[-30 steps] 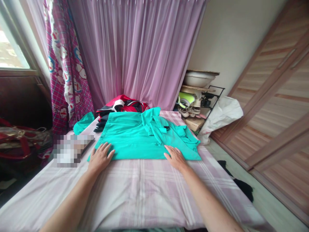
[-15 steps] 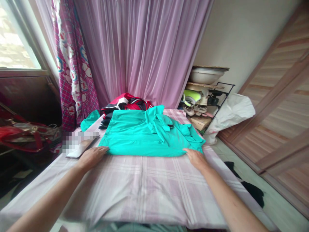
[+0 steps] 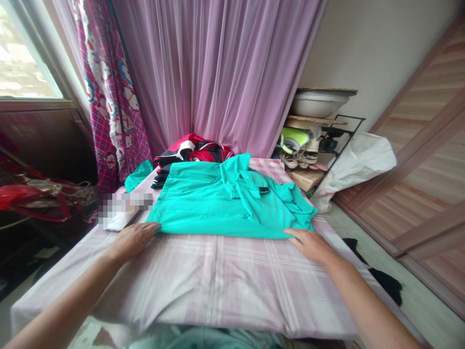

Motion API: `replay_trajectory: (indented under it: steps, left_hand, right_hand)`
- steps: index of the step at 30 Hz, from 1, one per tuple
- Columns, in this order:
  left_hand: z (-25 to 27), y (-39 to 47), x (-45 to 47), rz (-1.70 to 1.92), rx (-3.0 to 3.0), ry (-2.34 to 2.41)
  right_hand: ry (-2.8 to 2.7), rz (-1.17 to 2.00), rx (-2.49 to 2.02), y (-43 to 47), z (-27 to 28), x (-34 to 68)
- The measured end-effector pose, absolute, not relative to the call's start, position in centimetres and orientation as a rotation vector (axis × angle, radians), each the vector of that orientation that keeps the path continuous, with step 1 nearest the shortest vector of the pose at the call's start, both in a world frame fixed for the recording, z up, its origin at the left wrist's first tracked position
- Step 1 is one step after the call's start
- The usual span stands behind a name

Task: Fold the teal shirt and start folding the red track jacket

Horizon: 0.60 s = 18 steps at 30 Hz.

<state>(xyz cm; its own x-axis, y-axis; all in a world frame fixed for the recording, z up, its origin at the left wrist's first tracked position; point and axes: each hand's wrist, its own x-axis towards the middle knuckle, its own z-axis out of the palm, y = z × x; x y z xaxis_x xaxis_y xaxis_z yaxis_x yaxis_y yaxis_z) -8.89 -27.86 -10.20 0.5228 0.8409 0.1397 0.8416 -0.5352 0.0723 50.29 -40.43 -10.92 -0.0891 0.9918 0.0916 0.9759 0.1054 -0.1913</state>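
Note:
A turquoise collared shirt (image 3: pixel 203 203) lies partly folded on the cloth-covered table, its near edge straight and its collar and a sleeve bunched toward the right. My left hand (image 3: pixel 135 240) rests flat at its near left corner, fingers stretched out and fingertips touching the fabric. At the near right edge is my right hand (image 3: pixel 313 245), its fingers extended and slightly apart over the hem. Neither hand visibly grips the cloth. Another turquoise piece of cloth (image 3: pixel 138 176) sits at the far left.
Red and black clothes (image 3: pixel 198 148) are piled behind the shirt. A partly blurred flat item (image 3: pixel 121 220) lies beyond my left hand. The plaid tablecloth (image 3: pixel 218 281) spans the front. On the right stand a rack with shoes (image 3: pixel 308 157), a basin (image 3: pixel 319 104) and a white sack (image 3: pixel 359 165).
My right hand has shifted slightly right along the near edge and its fingers look looser. My left hand stays by the left corner. The view has shifted a little; the shirt keeps its shape.

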Motion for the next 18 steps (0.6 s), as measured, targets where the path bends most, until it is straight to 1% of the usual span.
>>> replay_trajectory:
  steps: [3, 6, 8, 12, 15, 18]
  left_hand:
    - [-8.3, -27.8, -8.0, -0.214, -2.732, -1.55]
    - [-6.5, -27.0, -5.9, -0.185, -2.679, -1.603]
    - [-6.2, -26.1, -4.1, -0.23, -2.666, -1.591]
    - [-8.2, -24.6, -0.7, -0.295, -2.722, -1.511]
    - [-10.5, -24.4, 0.5, -0.234, -2.694, -1.632]
    - [-11.5, -24.8, 0.7, -0.179, -2.65, -1.761]
  right_hand:
    - [-2.155, 0.211, -2.0, -39.6, -9.2, 49.3]
    - [-2.107, 0.145, -1.965, -37.3, -8.0, 47.0]
    - [-2.095, 0.089, -1.937, -35.4, -7.8, 44.5]
    - [-2.12, 0.099, -2.001, -32.1, -9.3, 39.0]
    - [-2.125, 0.154, -2.133, -30.7, -10.9, 36.4]
    - [-2.126, 0.186, -2.19, -30.0, -11.7, 35.9]
